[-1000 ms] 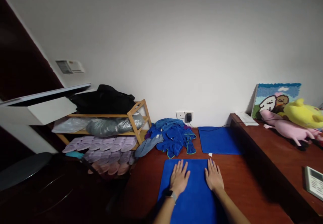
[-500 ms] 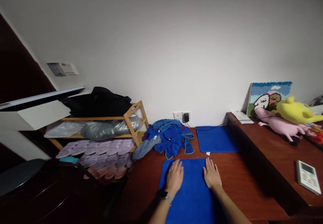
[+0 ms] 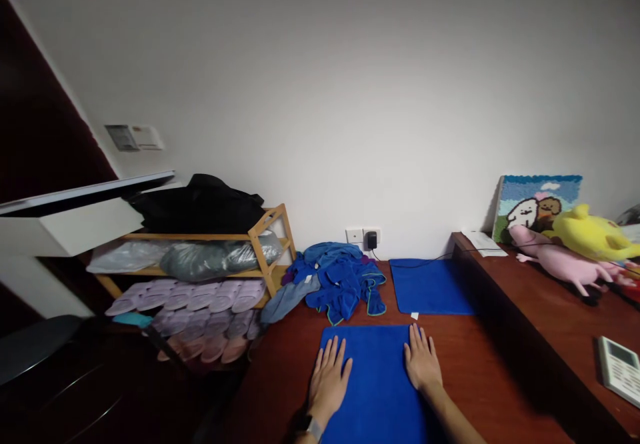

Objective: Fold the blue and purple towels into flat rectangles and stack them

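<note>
A blue cloth (image 3: 377, 377) lies spread flat on the reddish-brown table, its near end cut off by the bottom of the view. My left hand (image 3: 330, 377), with a watch on the wrist, rests palm down on the cloth's left edge, fingers spread. On the right edge, near the far corner, my right hand (image 3: 423, 359) lies flat with its fingers extended. Beyond them, a second blue cloth (image 3: 433, 287) lies flat near the wall, a small white tag at its front edge. To its left sits a crumpled pile of blue cloths (image 3: 340, 284).
On the left stands a wooden rack (image 3: 280, 247) with slippers (image 3: 200, 294) and a black bag (image 3: 200, 204). A raised ledge (image 3: 540, 291) at right carries plush toys (image 3: 560, 257) and a white device with a screen (image 3: 620, 367). A black plug (image 3: 371, 239) trails a cord along the wall.
My left hand has slid left and toward me, with its fingers more spread. My right hand stays near the far right corner. The view has tilted slightly up.
</note>
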A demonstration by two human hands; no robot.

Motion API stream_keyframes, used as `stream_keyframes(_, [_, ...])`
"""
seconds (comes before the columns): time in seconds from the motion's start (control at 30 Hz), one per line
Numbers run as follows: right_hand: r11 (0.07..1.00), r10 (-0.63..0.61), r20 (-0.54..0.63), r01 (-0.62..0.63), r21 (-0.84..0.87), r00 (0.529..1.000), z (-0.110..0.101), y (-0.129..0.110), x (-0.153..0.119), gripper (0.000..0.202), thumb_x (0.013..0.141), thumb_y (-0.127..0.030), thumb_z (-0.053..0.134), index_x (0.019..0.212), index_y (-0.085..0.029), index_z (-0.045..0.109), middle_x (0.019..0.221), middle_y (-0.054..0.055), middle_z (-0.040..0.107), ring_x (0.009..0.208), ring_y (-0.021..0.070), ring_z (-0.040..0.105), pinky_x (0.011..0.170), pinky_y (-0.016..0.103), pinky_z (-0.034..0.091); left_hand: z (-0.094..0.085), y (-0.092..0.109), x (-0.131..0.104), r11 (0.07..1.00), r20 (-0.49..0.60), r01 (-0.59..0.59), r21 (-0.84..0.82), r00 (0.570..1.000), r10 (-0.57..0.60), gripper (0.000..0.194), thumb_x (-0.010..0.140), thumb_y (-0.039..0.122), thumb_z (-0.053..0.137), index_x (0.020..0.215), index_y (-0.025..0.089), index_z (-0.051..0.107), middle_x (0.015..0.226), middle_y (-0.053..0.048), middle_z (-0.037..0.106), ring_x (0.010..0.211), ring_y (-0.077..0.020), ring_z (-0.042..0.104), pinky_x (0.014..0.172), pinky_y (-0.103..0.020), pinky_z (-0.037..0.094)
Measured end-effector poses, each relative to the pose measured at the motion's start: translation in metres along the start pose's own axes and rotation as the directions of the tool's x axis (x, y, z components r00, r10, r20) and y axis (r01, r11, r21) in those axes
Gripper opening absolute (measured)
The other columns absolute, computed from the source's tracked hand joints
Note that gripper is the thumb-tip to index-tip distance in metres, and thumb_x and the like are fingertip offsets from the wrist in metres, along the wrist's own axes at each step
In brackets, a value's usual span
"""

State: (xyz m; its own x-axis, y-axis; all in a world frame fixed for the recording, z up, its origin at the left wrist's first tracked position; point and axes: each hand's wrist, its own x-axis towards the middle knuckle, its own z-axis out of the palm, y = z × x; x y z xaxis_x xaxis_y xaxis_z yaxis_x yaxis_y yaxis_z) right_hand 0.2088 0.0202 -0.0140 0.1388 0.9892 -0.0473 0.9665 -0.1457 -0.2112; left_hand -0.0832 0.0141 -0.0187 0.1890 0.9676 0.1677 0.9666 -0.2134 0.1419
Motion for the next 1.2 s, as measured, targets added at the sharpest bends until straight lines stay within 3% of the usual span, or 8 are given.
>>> stream_keyframes(0.1, [1.000,-0.003,0.021,0.003,-0.029,1.000,-0.006,-0.005,0.008,0.069,0.101,-0.044,0.011,0.162,-0.011,0.015,0.170,0.002,0.011,0.157,0.0220,0.008,0.128,0.043,0.007,-0.005,-0.011,0.007,1.000,0.016,0.015,0.001,1.000,-0.015,0.064,0.104,0.059,0.021,0.159,0.027,0.030,0.167,-0.003,0.027,0.155,-0.0254,0.026,0.126,-0.051,0.024])
stream_keyframes(0.23, [1.000,0.015,0.049,-0.014,-0.019,0.999,-0.017,-0.011,0.011,0.068,0.102,-0.043,0.011,0.162,-0.011,0.015,0.170,0.002,0.012,0.157,0.0216,0.010,0.128,0.043,0.010,-0.018,0.003,0.016,0.998,0.047,0.071,-0.001,0.996,-0.070,0.064,0.104,0.055,0.023,0.157,0.021,0.036,0.166,-0.008,0.030,0.154,-0.0268,0.028,0.126,-0.051,0.026])
stream_keyframes(0.4, [0.996,-0.074,-0.083,0.078,0.038,0.994,-0.001,-0.001,-0.032,0.068,0.102,-0.047,0.010,0.162,-0.015,0.021,0.168,0.000,0.016,0.156,0.0212,0.012,0.128,0.045,0.011,-0.015,0.063,0.003,0.976,-0.048,-0.176,-0.127,0.984,0.171,0.060,0.106,0.049,0.022,0.159,0.023,0.033,0.167,-0.006,0.028,0.154,-0.0259,0.027,0.126,-0.051,0.028])
stream_keyframes(0.57, [0.990,-0.115,-0.052,0.118,0.074,0.992,0.021,0.014,-0.074,0.068,0.101,-0.051,0.017,0.160,-0.019,0.031,0.166,0.000,0.022,0.155,0.0231,0.018,0.128,0.048,0.017,0.001,0.120,-0.013,0.925,0.029,-0.296,-0.239,0.950,0.312,0.059,0.105,0.051,0.024,0.161,0.030,0.025,0.167,-0.003,0.028,0.154,-0.0252,0.025,0.126,-0.051,0.029])
stream_keyframes(0.67, [0.989,-0.109,-0.043,0.113,0.099,0.993,0.012,0.013,-0.079,0.066,0.101,-0.048,0.017,0.160,-0.021,0.030,0.166,-0.001,0.023,0.155,0.0223,0.018,0.128,0.049,0.017,-0.008,0.097,-0.021,0.952,0.076,-0.234,-0.197,0.964,0.253,0.060,0.105,0.052,0.025,0.161,0.031,0.024,0.167,-0.002,0.026,0.155,-0.0255,0.024,0.127,-0.052,0.026])
stream_keyframes(0.93, [0.989,-0.100,-0.036,0.103,0.106,0.994,-0.018,-0.004,-0.111,0.064,0.102,-0.045,0.021,0.160,-0.018,0.029,0.167,0.001,0.021,0.156,0.0240,0.014,0.129,0.048,0.013,-0.054,-0.044,-0.072,1.000,0.148,0.008,0.030,0.989,-0.012,0.065,0.104,0.054,0.026,0.160,0.020,0.029,0.167,-0.006,0.025,0.154,-0.0230,0.024,0.127,-0.048,0.026])
stream_keyframes(1.03, [0.969,-0.166,-0.100,0.181,0.166,0.981,-0.007,-0.001,-0.140,0.061,0.103,-0.047,0.024,0.159,-0.025,0.031,0.166,-0.003,0.021,0.156,0.0236,0.016,0.129,0.049,0.014,-0.054,-0.051,-0.087,0.998,0.059,-0.062,0.024,0.996,0.060,0.061,0.105,0.052,0.030,0.158,0.023,0.035,0.165,-0.005,0.032,0.153,-0.0232,0.029,0.125,-0.048,0.030])
stream_keyframes(1.2, [0.931,-0.257,-0.126,0.280,0.233,0.958,0.005,0.021,-0.170,0.057,0.103,-0.053,0.030,0.156,-0.034,0.035,0.163,-0.005,0.028,0.153,0.0238,0.026,0.127,0.048,0.025,-0.045,-0.018,-0.107,0.967,-0.056,-0.242,-0.082,0.970,0.238,0.051,0.106,0.048,0.035,0.156,0.038,0.037,0.164,0.004,0.038,0.149,-0.0221,0.038,0.122,-0.045,0.038])
